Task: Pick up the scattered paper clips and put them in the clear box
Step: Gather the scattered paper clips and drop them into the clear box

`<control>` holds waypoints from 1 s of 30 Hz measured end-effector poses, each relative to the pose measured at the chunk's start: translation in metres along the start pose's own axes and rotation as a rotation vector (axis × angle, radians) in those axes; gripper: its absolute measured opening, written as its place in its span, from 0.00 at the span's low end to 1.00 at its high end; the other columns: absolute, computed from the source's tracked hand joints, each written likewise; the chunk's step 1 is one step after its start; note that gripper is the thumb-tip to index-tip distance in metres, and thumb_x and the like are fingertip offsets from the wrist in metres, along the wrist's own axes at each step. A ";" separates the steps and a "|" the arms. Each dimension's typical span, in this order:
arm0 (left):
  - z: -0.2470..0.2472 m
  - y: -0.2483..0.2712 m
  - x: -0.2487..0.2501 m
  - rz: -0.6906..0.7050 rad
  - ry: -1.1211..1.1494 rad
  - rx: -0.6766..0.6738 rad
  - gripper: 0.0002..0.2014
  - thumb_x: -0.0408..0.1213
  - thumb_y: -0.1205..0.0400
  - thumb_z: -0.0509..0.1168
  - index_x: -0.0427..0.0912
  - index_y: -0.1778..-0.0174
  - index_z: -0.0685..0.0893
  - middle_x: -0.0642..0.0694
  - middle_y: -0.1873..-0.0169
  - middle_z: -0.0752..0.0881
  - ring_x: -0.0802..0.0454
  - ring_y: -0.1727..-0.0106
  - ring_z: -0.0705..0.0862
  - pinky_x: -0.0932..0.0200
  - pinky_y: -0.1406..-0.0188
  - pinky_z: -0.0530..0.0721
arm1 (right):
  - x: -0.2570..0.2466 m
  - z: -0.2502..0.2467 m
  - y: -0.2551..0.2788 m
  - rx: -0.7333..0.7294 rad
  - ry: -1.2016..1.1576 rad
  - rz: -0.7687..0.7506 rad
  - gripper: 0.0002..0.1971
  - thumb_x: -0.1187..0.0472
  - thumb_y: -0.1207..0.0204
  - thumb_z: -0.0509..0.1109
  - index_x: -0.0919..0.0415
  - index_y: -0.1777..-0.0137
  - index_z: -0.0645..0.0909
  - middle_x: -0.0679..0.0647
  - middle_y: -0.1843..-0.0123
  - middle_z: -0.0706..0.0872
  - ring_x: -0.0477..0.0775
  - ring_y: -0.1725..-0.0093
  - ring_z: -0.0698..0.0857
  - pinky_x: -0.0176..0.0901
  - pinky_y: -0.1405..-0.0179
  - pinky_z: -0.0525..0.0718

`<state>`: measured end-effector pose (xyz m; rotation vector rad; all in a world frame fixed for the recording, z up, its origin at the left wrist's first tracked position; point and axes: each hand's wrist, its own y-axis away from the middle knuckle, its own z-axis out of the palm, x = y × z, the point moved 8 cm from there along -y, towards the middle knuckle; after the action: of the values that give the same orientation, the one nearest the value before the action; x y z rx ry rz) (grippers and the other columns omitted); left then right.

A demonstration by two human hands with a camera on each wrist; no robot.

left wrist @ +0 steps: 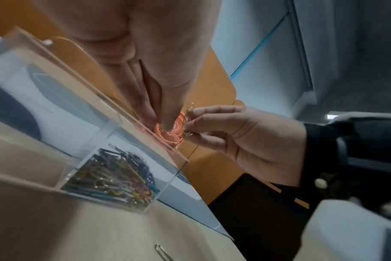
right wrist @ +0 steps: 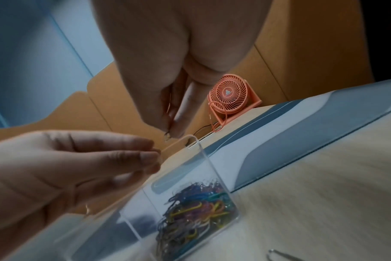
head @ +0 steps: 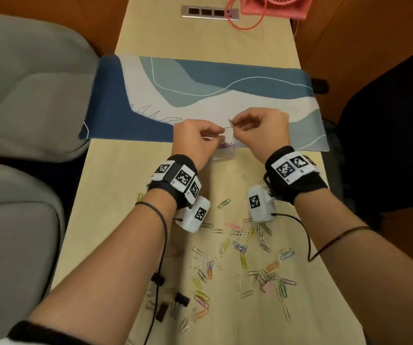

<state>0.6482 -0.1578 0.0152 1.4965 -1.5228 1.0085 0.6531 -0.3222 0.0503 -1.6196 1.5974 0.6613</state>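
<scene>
Hovering above the box point(left wrist: 127, 169), your left hand point(head: 195, 143) and right hand point(head: 262, 130) meet fingertip to fingertip, each pinching a silver clip point(head: 230, 123). Coloured clips point(right wrist: 196, 208) fill the box; more clips point(head: 242, 255) lie scattered near you. Your hands hide the box in the head view.

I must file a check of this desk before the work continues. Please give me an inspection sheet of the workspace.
Surface: light wood table; blue-and-white mat across it.
Job's things: clear box under the hands, holding coloured clips; many paper clips scattered on the near table.
Clutter: black binder clips near left.
Hands: left hand and right hand both pinch metal clips above the box.
Cables: black wires from wrist cameras; pink cord by the fan.
Surroundings: pink fan, grey chairs, table socket strip.
</scene>
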 end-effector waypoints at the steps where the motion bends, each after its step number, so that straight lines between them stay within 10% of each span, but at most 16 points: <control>1: -0.004 0.002 0.001 0.014 0.005 0.019 0.06 0.30 0.27 0.77 0.43 0.57 0.94 0.53 0.63 0.92 0.65 0.63 0.89 0.69 0.55 0.87 | -0.001 0.003 0.000 -0.010 0.023 -0.020 0.07 0.67 0.35 0.75 0.54 0.61 0.90 0.48 0.66 0.91 0.45 0.66 0.89 0.37 0.55 0.88; 4: -0.021 0.011 0.000 0.050 0.011 0.075 0.07 0.30 0.26 0.75 0.45 0.56 0.93 0.55 0.63 0.91 0.65 0.62 0.88 0.72 0.59 0.85 | -0.004 0.017 0.001 -0.057 0.137 -0.058 0.07 0.66 0.34 0.74 0.55 0.60 0.91 0.49 0.64 0.91 0.43 0.66 0.87 0.27 0.57 0.84; 12: -0.072 0.092 0.002 0.016 0.003 0.073 0.07 0.29 0.25 0.73 0.45 0.56 0.93 0.55 0.60 0.91 0.64 0.62 0.86 0.74 0.65 0.80 | -0.036 0.016 0.043 -0.109 0.313 -0.100 0.07 0.58 0.28 0.71 0.55 0.55 0.90 0.48 0.58 0.91 0.43 0.61 0.85 0.39 0.51 0.86; 24: -0.129 0.335 -0.059 -0.244 -0.273 -0.301 0.08 0.30 0.26 0.76 0.50 0.59 0.93 0.56 0.64 0.89 0.62 0.62 0.85 0.70 0.60 0.81 | -0.047 0.060 0.340 -0.677 0.194 0.001 0.05 0.62 0.28 0.74 0.54 0.56 0.91 0.46 0.61 0.90 0.40 0.64 0.85 0.27 0.63 0.80; 30: -0.123 0.404 -0.090 -0.332 -0.369 -0.304 0.09 0.40 0.30 0.80 0.51 0.54 0.92 0.56 0.62 0.88 0.58 0.62 0.85 0.66 0.58 0.82 | -0.048 0.093 0.360 -0.537 0.256 -0.057 0.14 0.67 0.28 0.69 0.55 0.45 0.88 0.51 0.53 0.84 0.48 0.59 0.82 0.38 0.48 0.81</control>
<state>0.2451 -0.0085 -0.0285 1.6982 -1.5214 0.3030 0.3078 -0.1958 -0.0214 -2.2051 1.6302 0.9407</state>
